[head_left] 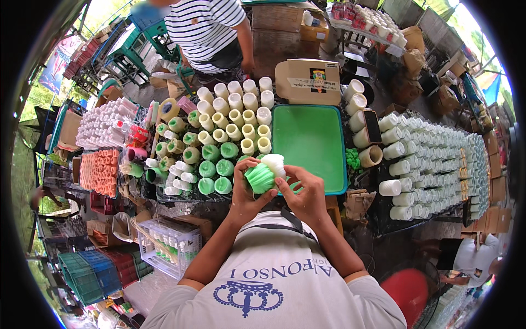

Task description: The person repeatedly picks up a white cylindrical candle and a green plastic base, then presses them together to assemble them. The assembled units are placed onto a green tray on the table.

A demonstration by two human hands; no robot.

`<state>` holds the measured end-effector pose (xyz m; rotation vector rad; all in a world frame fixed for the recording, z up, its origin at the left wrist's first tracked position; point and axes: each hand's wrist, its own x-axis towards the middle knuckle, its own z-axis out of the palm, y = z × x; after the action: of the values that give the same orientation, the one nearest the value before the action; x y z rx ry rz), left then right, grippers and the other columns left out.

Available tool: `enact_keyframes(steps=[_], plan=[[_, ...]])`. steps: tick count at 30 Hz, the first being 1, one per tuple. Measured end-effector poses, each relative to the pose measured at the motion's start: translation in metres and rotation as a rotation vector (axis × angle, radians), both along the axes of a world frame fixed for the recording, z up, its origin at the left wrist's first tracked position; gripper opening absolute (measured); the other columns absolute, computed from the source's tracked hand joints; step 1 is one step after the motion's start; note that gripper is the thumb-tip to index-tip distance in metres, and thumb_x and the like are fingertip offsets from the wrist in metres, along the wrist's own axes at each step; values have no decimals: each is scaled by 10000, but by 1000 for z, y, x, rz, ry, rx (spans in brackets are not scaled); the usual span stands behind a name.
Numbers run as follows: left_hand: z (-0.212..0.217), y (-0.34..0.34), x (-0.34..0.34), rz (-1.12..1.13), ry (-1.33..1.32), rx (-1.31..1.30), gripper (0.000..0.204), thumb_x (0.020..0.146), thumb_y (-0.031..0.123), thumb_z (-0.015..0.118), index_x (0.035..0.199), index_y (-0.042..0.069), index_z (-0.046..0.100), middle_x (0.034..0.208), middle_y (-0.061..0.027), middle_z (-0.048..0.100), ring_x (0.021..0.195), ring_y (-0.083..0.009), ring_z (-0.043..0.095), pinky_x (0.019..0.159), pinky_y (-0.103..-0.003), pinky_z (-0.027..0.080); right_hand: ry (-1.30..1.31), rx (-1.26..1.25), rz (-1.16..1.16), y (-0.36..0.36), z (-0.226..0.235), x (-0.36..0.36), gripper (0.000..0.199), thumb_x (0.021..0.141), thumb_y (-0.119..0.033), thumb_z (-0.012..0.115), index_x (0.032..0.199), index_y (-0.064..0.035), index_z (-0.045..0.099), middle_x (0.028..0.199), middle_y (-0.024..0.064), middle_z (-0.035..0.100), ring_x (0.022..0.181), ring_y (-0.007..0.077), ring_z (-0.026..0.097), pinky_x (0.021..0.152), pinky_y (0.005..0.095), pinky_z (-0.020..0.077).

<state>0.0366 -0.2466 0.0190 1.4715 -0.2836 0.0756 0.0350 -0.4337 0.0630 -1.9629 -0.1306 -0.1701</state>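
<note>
Above my lap, close to the table's near edge, I hold a green and white piece (261, 177). Its green part is ridged lengthwise and its white end is lumpy; it looks like wax, though its exact kind is unclear. The fingers and thumb of my left hand (245, 192) wrap the green part from the left. My right hand (304, 192) pinches the white end's lower right side. A green tray (309, 126) with a raised blue-green rim lies just beyond my right hand. Left of the piece stand several green-filled cylinders (207, 169).
Rows of whitish cylinders (235, 101) stand left of the tray; a cardboard flap (308, 82) lies behind it. Rightward are a phone (372, 129) and many white cups (405, 181). A white crate (169, 247) sits lower left. A person in stripes (205, 33) stands across the table.
</note>
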Motion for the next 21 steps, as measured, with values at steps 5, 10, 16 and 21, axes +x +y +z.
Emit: enact_keyframes(steps=[5,10,16,21], plan=[[4,-6,2,-26,91,-164,762,861,26,867,1436,98,372,1446,-123,394,1366,-226,449,1159,-382,412,-87,-74,-45,3,-2,0,217,970,-139,739,1110,26,756,945,213,766,799,335,740,691,414,578],[1,-3,1,-37,184,-280,719,900,15,827,1456,110,382,1476,-95,408,1341,-206,502,1091,-344,498,-244,-179,-66,8,-6,-1,176,1004,-91,669,1128,17,734,853,205,728,747,381,694,709,470,535],[-11,3,2,-31,143,-190,702,924,92,820,1474,112,384,1473,-97,443,1333,-202,517,1076,-342,502,-255,-215,-94,7,-5,-4,158,1011,-98,668,1108,5,738,811,177,722,711,364,682,674,468,498],[-10,1,2,-34,203,-319,676,937,121,799,1478,100,393,1459,-107,474,1329,-208,525,1109,-365,482,-265,-184,-97,8,-7,-4,143,1007,-108,675,1077,-2,742,776,174,710,700,363,678,663,472,486]])
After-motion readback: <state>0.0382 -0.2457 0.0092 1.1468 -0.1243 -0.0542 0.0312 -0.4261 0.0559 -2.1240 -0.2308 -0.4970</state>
